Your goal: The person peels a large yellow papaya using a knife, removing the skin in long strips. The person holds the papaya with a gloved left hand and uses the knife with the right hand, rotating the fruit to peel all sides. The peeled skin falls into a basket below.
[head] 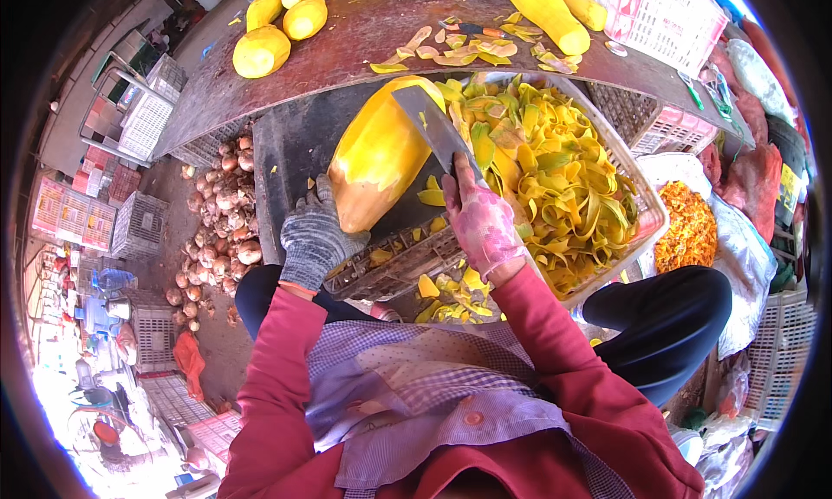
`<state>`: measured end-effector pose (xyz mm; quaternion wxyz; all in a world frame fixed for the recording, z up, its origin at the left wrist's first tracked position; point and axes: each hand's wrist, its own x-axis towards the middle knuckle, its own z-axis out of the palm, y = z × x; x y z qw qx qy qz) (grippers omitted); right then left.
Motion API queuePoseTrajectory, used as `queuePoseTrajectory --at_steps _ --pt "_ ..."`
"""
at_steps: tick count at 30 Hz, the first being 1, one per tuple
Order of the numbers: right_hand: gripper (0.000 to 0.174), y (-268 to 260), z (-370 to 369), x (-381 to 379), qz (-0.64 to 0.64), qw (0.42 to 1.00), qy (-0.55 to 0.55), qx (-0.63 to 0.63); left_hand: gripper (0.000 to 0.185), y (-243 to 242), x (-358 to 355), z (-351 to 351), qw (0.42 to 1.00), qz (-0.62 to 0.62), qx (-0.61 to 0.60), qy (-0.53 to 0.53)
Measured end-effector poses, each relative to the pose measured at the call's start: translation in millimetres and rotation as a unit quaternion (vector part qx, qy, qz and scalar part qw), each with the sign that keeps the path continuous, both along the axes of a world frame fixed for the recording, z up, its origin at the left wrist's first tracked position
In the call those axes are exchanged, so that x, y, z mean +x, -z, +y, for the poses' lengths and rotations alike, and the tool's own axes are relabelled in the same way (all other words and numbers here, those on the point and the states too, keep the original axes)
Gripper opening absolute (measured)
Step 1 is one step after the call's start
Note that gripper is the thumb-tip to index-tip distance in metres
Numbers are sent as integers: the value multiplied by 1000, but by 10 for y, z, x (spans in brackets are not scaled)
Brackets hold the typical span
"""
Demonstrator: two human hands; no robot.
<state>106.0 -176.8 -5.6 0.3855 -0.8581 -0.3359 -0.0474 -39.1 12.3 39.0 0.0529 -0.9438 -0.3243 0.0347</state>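
A large, mostly peeled yellow squash (383, 148) lies tilted on a dark board (292, 135) before me. Tan rind remains around its near end. My left hand (318, 232), in a grey knitted glove, grips that near end from the left. My right hand (480, 221), in a pink-patterned glove, is closed on a knife with a broad blade (432, 122); the handle is hidden in the fist. The blade's far part overlaps the right side of the squash; whether it touches is unclear. To the right, a white plastic crate (643, 206) is heaped with yellow peelings (552, 167).
Peeled squashes (261, 52), a peeler (478, 29) and scraps sit on the brown table (351, 51) beyond. Onions (221, 206) cover the floor at left. A sack (734, 232) with orange shreds (686, 229) stands at right. An upturned crate (403, 258) lies near my knees.
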Motion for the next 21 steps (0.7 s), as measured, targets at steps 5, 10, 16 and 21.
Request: queuePoseTrajectory --at_steps 5,10,16,21 --pt "43 -27 75 43 23 1000 -8 -9 117 72 -88 37 997 -43 36 50" --pt "44 -67 26 5 -4 1000 -8 -21 126 -77 -46 12 999 35 -28 6" --pt "42 -43 74 88 3 1000 -6 0 127 -122 -1 -54 998 53 -8 -16" --pt "42 -90 220 283 3 999 -16 -39 127 -115 85 -57 997 45 -17 -62"
